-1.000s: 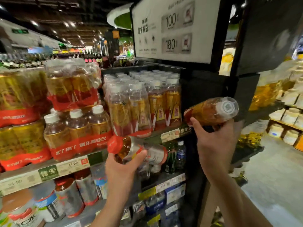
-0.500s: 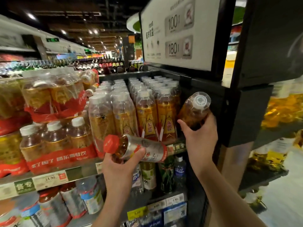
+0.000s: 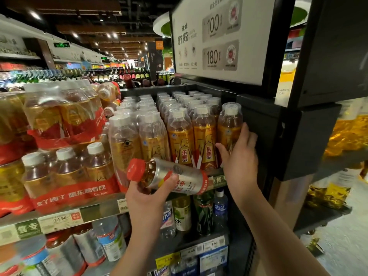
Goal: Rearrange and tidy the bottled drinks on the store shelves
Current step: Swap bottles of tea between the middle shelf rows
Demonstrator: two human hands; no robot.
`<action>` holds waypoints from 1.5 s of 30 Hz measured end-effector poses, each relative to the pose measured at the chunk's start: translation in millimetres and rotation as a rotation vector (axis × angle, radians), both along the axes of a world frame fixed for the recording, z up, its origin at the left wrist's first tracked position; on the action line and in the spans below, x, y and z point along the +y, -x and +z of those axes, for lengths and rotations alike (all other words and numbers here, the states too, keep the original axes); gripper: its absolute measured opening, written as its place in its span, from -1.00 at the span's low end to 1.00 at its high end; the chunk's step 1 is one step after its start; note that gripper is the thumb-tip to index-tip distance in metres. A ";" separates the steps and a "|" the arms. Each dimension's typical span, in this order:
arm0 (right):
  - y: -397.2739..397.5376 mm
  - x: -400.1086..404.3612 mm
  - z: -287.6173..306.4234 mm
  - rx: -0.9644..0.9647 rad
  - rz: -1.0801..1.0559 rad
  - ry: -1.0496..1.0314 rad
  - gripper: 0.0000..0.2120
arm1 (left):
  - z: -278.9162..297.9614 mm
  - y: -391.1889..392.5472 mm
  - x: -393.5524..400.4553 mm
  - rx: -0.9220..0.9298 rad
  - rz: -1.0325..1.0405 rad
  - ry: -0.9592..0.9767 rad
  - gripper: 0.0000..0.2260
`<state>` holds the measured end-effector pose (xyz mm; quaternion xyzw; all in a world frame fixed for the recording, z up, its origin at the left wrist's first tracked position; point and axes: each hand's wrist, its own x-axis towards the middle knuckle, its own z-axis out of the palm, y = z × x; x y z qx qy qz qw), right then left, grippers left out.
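My right hand (image 3: 240, 154) grips an amber drink bottle (image 3: 230, 128) with a white cap under a clear cover. It stands upright at the right end of the front row, against the black side panel (image 3: 260, 134). Beside it stand matching orange-labelled bottles (image 3: 193, 136) in rows running back along the shelf (image 3: 216, 179). My left hand (image 3: 147, 194) holds a silver-labelled bottle with a red cap (image 3: 169, 175), lying sideways in front of the shelf edge, cap pointing left.
Shrink-wrapped multipacks (image 3: 65, 172) of amber bottles fill the shelf's left part, stacked two high. The lower shelf (image 3: 199, 247) carries mixed bottles and price tags. A white sign (image 3: 217, 36) hangs above. An aisle floor (image 3: 342, 242) opens to the right.
My right hand has brought the amber bottle from tilted in the air to upright on the shelf's right end. The left hand keeps the red-capped bottle in about the same place.
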<state>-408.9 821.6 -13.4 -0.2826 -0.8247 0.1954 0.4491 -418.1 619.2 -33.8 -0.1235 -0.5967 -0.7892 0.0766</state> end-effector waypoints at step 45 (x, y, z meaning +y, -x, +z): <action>-94.1 -167.2 -218.8 -0.540 0.631 0.641 -0.33 | -184.2 6.5 -127.0 -0.247 0.321 0.282 -0.69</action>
